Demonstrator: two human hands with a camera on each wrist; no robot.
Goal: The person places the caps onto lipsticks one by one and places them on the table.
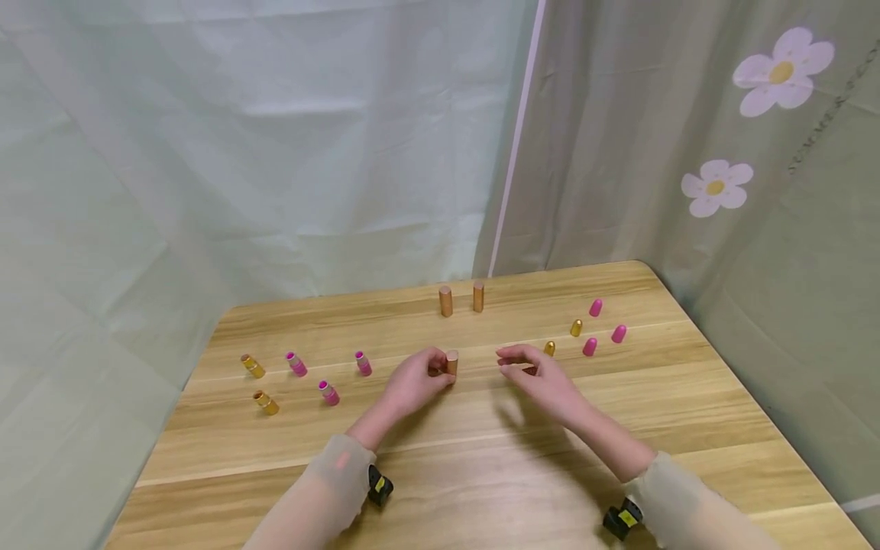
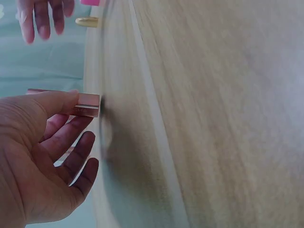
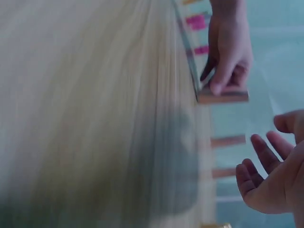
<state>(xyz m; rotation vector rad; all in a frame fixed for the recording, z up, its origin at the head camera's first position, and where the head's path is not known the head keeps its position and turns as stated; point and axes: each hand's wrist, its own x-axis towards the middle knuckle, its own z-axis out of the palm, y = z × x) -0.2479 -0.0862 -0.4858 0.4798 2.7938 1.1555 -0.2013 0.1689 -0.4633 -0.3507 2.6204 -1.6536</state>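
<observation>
My left hand (image 1: 417, 380) pinches a copper-coloured lipstick tube (image 1: 451, 363) between thumb and fingers. The tube is upright at the table's middle, its lower end at the wood; the left wrist view shows this same tube (image 2: 88, 105) from the side. To the right, apart from it, my right hand (image 1: 546, 382) hovers above the table with fingers loosely bent. Nothing is held in that right hand (image 3: 280, 171) in the right wrist view. Behind the left hand stand two more copper lipstick tubes, one (image 1: 446, 302) left of the other (image 1: 478, 296).
Small open-topped tubes stand at the left: three magenta (image 1: 328, 393) and two gold (image 1: 266, 402). Bullet-shaped pieces are at the right, three pink (image 1: 590, 347) and two gold (image 1: 576, 328), one gold piece close behind the right hand. A pale curtain (image 1: 357, 153) hangs behind the wooden table (image 1: 481, 489).
</observation>
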